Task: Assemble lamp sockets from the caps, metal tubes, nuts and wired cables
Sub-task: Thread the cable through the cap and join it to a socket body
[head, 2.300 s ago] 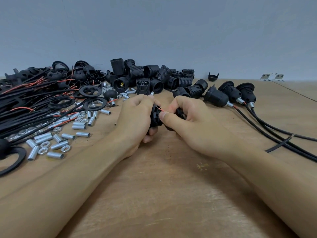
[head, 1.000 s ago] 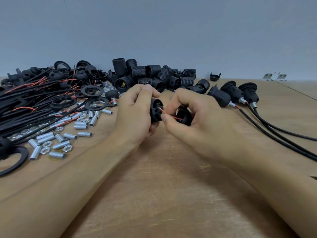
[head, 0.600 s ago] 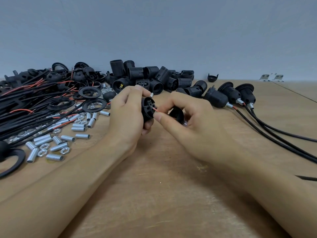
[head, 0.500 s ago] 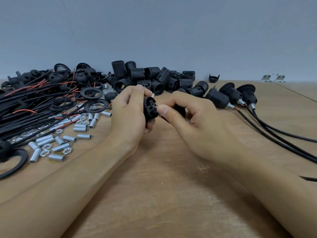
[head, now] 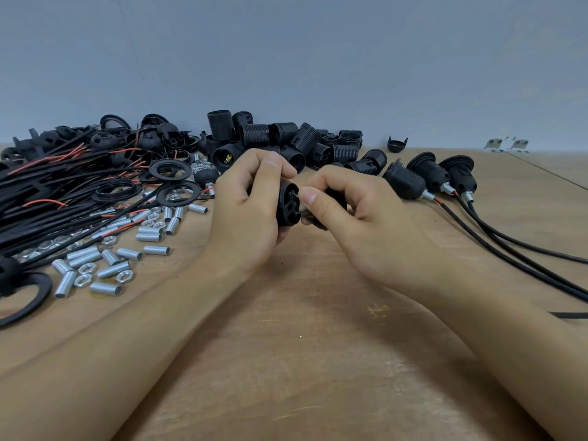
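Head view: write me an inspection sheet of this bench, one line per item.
Surface: bare wooden tabletop, scuffed.
Job's things: black round socket insert held by left hand; three finished black corded sockets at right.
Clutter: black threaded socket shells, short silver metal tubes, silver hex nuts, flat black rings.
Grippers: right hand fingers pinch a wire end at the insert.
Cables: loose black-and-red wired bundle at left.
Surroundings: plain grey wall.

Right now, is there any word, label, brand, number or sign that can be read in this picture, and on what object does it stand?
None can be read.
Socket body in the left hand: moulded ridges only, no letters legible.
Threaded sockets at the back: any embossing is too small to read.
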`<action>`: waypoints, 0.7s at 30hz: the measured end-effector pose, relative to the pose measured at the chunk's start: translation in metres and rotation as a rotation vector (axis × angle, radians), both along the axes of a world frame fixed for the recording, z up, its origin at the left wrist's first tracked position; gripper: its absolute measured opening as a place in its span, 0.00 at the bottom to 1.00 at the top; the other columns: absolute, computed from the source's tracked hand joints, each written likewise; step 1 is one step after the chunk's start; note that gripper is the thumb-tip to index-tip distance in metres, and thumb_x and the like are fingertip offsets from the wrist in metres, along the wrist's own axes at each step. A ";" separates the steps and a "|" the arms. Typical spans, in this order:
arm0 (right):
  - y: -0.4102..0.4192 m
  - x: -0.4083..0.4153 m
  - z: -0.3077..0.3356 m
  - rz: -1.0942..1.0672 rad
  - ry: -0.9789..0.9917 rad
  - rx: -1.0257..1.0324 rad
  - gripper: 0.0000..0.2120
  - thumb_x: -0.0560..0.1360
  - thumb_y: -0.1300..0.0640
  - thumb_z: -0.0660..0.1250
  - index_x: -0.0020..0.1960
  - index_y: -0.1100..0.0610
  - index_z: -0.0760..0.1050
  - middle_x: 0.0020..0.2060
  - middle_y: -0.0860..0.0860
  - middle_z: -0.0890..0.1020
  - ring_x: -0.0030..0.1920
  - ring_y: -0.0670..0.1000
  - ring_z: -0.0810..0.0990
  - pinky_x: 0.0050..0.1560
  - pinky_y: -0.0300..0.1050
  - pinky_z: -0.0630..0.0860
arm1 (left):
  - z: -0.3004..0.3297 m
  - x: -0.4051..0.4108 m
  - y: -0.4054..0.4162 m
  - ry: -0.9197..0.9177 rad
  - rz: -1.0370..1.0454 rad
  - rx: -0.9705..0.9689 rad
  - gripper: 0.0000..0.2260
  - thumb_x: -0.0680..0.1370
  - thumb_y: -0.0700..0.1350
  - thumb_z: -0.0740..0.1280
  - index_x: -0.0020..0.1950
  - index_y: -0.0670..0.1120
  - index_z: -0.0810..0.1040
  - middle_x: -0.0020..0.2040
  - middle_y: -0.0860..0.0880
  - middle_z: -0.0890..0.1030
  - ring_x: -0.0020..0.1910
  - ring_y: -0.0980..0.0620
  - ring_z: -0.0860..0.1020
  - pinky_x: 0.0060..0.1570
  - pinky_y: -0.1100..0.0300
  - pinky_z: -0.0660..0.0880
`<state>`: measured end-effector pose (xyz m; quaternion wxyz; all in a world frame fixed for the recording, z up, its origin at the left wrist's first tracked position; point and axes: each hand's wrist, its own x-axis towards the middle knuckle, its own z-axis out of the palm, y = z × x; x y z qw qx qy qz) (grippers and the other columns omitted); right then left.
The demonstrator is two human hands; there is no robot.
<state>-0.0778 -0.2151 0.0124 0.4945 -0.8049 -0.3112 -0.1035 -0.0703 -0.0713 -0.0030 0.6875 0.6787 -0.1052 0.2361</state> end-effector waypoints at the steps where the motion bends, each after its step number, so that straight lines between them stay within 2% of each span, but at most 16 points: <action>1: -0.001 0.000 0.000 0.000 -0.002 -0.007 0.10 0.81 0.60 0.63 0.42 0.60 0.76 0.35 0.54 0.78 0.37 0.57 0.74 0.41 0.56 0.73 | 0.000 0.000 0.000 -0.015 0.008 0.024 0.13 0.84 0.39 0.57 0.41 0.43 0.74 0.30 0.43 0.70 0.19 0.51 0.67 0.19 0.68 0.62; 4: -0.002 0.001 -0.001 -0.002 -0.013 -0.065 0.10 0.81 0.58 0.62 0.41 0.58 0.74 0.35 0.54 0.77 0.37 0.55 0.73 0.40 0.56 0.72 | -0.002 0.002 0.002 -0.072 0.041 0.118 0.12 0.84 0.39 0.57 0.43 0.42 0.74 0.28 0.49 0.71 0.21 0.52 0.68 0.21 0.65 0.63; 6: -0.002 0.001 -0.002 0.000 -0.015 -0.118 0.10 0.82 0.58 0.62 0.42 0.59 0.73 0.35 0.53 0.77 0.36 0.53 0.73 0.40 0.54 0.72 | -0.002 0.002 0.003 -0.101 0.055 0.192 0.11 0.82 0.42 0.57 0.43 0.42 0.74 0.29 0.48 0.72 0.25 0.52 0.69 0.25 0.61 0.65; 9: -0.004 0.002 0.000 0.021 0.031 -0.082 0.10 0.81 0.58 0.63 0.42 0.59 0.75 0.35 0.53 0.79 0.38 0.53 0.75 0.42 0.52 0.73 | -0.002 0.001 0.004 -0.130 0.045 0.232 0.10 0.81 0.44 0.57 0.44 0.43 0.74 0.30 0.50 0.73 0.26 0.54 0.70 0.27 0.64 0.66; 13: -0.004 0.001 0.001 0.041 0.105 -0.050 0.10 0.82 0.58 0.62 0.43 0.59 0.75 0.38 0.55 0.81 0.42 0.60 0.77 0.45 0.57 0.76 | -0.002 0.002 0.004 -0.127 0.054 0.237 0.10 0.80 0.45 0.57 0.43 0.45 0.75 0.30 0.53 0.72 0.26 0.55 0.70 0.27 0.64 0.66; 17: -0.001 -0.001 0.000 0.024 0.132 -0.060 0.10 0.82 0.57 0.59 0.43 0.58 0.73 0.40 0.58 0.79 0.44 0.62 0.76 0.47 0.64 0.75 | -0.003 0.003 0.003 -0.108 0.055 0.192 0.10 0.80 0.44 0.57 0.43 0.44 0.74 0.29 0.48 0.72 0.24 0.54 0.68 0.25 0.62 0.65; 19: -0.001 0.000 0.000 0.017 0.128 -0.059 0.10 0.82 0.58 0.59 0.43 0.58 0.72 0.39 0.57 0.78 0.42 0.61 0.75 0.46 0.61 0.74 | -0.004 0.003 0.002 -0.110 0.057 0.169 0.10 0.81 0.43 0.57 0.43 0.43 0.74 0.28 0.46 0.72 0.23 0.55 0.68 0.23 0.64 0.65; 21: -0.002 0.000 0.001 -0.001 0.083 -0.073 0.10 0.81 0.59 0.60 0.42 0.56 0.73 0.34 0.54 0.76 0.35 0.55 0.72 0.39 0.55 0.72 | -0.005 0.004 0.002 -0.113 0.058 0.149 0.10 0.82 0.42 0.57 0.44 0.41 0.74 0.27 0.50 0.72 0.22 0.55 0.69 0.22 0.66 0.64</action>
